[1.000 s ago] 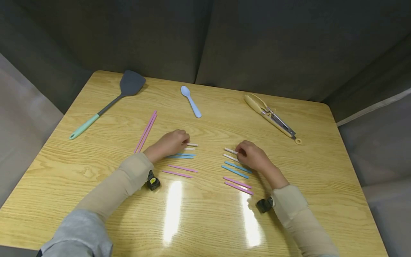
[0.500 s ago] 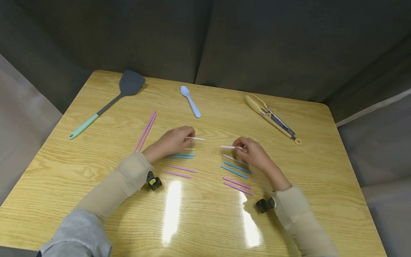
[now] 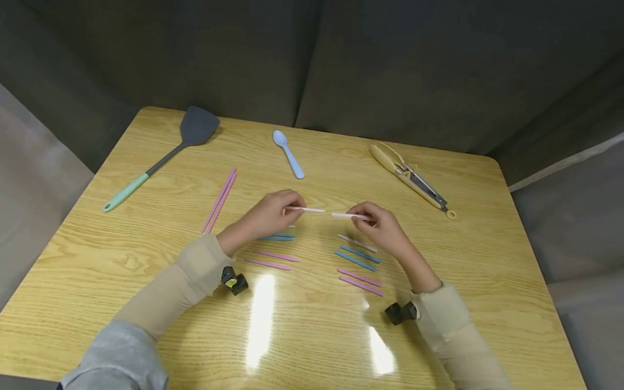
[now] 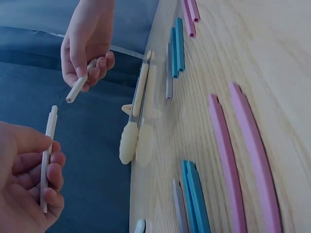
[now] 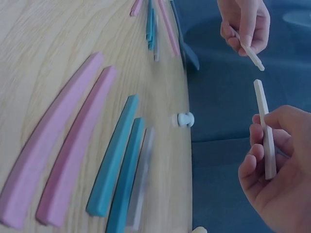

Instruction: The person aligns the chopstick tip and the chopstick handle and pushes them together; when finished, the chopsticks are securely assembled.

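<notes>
My left hand (image 3: 270,214) pinches a white chopstick half (image 4: 51,124) between thumb and fingers; its stepped, narrower tip points at the other hand. Opposite, my right hand (image 3: 382,223) holds a second white chopstick half (image 5: 263,109). Both pieces are raised above the table, nearly in line, with a small gap between their ends. Below the left hand lie a white half (image 4: 180,206), blue halves (image 3: 277,237) and pink halves (image 3: 268,264). Beside the right hand another white half (image 3: 357,242), blue halves (image 3: 356,260) and pink halves (image 3: 361,285) lie in a column.
Two long pink chopsticks (image 3: 220,200) lie side by side left of the left hand. A spatula (image 3: 163,160) with a green handle lies at the far left, a light blue spoon (image 3: 288,154) at the back, and yellow tongs (image 3: 411,181) back right on the wooden table (image 3: 312,325).
Both hands have lifted their white chopstick halves off the table and brought them toward each other, turning them end to end. The other pieces stay where they were.
</notes>
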`<state>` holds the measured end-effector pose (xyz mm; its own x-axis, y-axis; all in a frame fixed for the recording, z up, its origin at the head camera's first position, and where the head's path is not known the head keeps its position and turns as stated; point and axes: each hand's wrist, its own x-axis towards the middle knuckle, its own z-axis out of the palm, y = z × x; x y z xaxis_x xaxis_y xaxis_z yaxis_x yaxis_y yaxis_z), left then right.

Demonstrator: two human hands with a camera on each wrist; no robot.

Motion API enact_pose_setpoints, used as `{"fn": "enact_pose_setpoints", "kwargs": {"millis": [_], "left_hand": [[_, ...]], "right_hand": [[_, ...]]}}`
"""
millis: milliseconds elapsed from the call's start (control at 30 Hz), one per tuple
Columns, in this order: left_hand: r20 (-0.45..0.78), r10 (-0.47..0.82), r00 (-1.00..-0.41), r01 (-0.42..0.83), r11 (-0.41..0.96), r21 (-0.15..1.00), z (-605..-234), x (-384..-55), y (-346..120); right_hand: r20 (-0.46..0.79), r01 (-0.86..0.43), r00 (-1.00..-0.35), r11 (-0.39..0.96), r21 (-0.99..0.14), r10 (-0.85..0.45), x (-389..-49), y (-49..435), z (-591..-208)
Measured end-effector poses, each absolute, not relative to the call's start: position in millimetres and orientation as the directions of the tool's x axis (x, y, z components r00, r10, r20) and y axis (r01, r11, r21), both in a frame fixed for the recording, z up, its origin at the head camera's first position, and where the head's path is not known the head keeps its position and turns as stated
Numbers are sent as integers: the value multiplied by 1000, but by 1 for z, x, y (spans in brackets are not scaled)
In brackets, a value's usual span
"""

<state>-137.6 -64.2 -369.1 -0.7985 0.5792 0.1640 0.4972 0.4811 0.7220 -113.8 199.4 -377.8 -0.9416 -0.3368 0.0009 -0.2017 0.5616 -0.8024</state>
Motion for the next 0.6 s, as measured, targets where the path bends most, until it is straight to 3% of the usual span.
{"fn": "enact_pose_setpoints", "kwargs": {"millis": [600], "left_hand": [[226,543,-809,499,430,752,-369,-138,-63]], "right_hand": [[94,-290,-929,545,-787,-359,-111,190,-369]]}}
